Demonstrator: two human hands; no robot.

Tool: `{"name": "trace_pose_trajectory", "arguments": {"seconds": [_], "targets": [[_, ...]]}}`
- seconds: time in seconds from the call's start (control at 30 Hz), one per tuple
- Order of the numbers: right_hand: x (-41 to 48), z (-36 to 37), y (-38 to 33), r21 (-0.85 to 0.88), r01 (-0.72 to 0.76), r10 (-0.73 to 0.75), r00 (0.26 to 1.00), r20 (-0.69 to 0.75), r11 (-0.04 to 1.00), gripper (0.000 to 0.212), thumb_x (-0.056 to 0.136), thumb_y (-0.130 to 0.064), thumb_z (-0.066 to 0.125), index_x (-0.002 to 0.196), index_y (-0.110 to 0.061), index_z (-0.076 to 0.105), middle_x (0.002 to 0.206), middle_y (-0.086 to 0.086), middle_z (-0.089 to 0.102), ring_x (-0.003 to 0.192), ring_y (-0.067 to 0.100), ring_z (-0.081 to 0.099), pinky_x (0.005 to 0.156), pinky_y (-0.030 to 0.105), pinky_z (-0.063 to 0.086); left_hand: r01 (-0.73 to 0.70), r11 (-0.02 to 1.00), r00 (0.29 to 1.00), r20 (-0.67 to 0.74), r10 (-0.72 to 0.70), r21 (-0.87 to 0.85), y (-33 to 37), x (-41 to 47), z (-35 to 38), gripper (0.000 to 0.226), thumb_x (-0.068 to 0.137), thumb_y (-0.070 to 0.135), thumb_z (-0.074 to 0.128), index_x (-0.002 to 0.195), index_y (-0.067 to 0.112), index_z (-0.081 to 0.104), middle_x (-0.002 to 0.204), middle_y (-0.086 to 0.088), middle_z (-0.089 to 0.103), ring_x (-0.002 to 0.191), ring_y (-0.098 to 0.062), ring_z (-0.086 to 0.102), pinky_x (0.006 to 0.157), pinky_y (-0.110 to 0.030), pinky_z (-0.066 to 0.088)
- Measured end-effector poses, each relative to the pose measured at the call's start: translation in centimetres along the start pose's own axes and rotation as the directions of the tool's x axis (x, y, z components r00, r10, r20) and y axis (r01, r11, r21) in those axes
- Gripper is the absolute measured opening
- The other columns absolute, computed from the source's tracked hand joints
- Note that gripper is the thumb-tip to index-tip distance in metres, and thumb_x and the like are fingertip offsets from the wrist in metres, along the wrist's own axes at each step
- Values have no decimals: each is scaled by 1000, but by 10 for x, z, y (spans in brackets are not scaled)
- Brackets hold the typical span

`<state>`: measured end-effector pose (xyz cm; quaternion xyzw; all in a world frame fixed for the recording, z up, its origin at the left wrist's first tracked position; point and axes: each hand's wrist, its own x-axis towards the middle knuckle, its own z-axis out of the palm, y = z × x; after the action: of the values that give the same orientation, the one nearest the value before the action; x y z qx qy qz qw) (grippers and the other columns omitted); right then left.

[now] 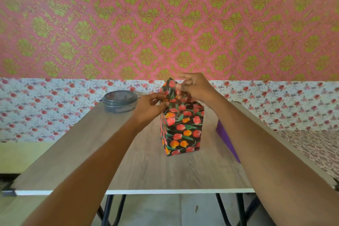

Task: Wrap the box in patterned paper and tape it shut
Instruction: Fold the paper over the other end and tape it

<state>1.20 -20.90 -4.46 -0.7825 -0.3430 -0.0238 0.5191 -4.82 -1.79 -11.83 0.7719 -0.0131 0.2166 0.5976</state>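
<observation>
A tall box [181, 130] stands upright in the middle of the wooden table [143, 167], covered in black paper printed with red and orange tulips. At its top a loose paper flap [169, 86] sticks up to a point. My left hand [150, 107] pinches the paper at the box's upper left edge. My right hand [195, 88] pinches the flap from the right, fingers curled above the box top. No tape is visible on the paper.
A round grey lidded container [119, 101] sits at the table's back left. A purple flat object [227, 137] lies to the right of the box, partly hidden by my right forearm. Patterned walls rise behind the table.
</observation>
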Motion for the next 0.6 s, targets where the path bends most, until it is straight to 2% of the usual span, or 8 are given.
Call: {"name": "trace_pose_trajectory", "arguments": {"seconds": [0.03, 0.1, 0.17, 0.23, 0.3, 0.4, 0.47, 0.6], "targets": [[5, 2, 1, 8, -40, 40, 999, 36, 999, 35, 97, -6, 67, 130, -5, 58, 75, 10, 74, 65, 21, 70, 69, 39, 57, 20, 999, 999, 28, -19, -46, -2, 1, 1, 27, 90, 18, 77, 116, 15, 73, 135, -6, 65, 129, -27, 58, 94, -45, 56], [11, 5, 5, 14, -104, 102, 990, 96, 994, 21, 97, -6, 67, 112, -4, 53, 77, 12, 74, 62, 21, 67, 62, 37, 52, 66, 987, 993, 111, -50, -144, -1, 0, 0, 32, 89, 20, 78, 120, 21, 72, 134, -1, 65, 129, -23, 58, 76, -29, 59], [17, 5, 9, -2, -139, 138, 982, 130, 990, 24, 97, -10, 68, 105, -9, 46, 82, 14, 76, 62, 19, 65, 56, 32, 46, 118, 970, 979, 188, -78, -213, -1, -1, -3, 39, 87, 21, 80, 124, 26, 70, 132, 4, 65, 126, -17, 60, 75, -23, 58], [20, 6, 9, -46, -129, 135, 976, 168, 991, 28, 97, -12, 69, 100, -12, 41, 83, 12, 76, 62, 17, 64, 54, 30, 42, 138, 958, 971, 226, -80, -252, -3, -1, -5, 42, 85, 19, 82, 124, 27, 70, 132, 5, 65, 124, -15, 61, 83, -30, 58], [23, 10, 5, -99, -98, 117, 969, 216, 990, 31, 97, -11, 68, 98, -12, 37, 83, 11, 76, 60, 16, 61, 56, 28, 44, 125, 959, 972, 225, -67, -255, -4, 0, -6, 45, 82, 21, 85, 123, 26, 68, 133, 4, 65, 127, -16, 59, 87, -36, 57], [30, 19, 4, -182, -90, 135, 957, 256, 979, 34, 97, -13, 69, 100, -13, 35, 87, 12, 74, 58, 15, 55, 60, 32, 44, 122, 961, 976, 208, -70, -249, -8, 0, -7, 50, 82, 22, 84, 127, 26, 63, 133, 3, 65, 127, -16, 59, 84, -32, 56], [33, 22, 3, -217, -121, 176, 951, 256, 969, 36, 97, -14, 70, 102, -13, 34, 89, 15, 73, 59, 16, 52, 64, 37, 40, 148, 949, 971, 224, -86, -279, -11, 0, -8, 54, 80, 22, 85, 128, 26, 62, 132, 3, 66, 127, -17, 60, 89, -34, 55], [34, 23, -3, -286, -153, 230, 939, 256, 946, 40, 95, -17, 72, 106, -12, 35, 84, 11, 72, 52, 11, 50, 55, 31, 36, 171, 942, 959, 266, -93, -289, -14, 1, -7, 68, 70, 28, 91, 131, 26, 61, 130, 2, 68, 124, -23, 63, 103, -50, 48]]}}
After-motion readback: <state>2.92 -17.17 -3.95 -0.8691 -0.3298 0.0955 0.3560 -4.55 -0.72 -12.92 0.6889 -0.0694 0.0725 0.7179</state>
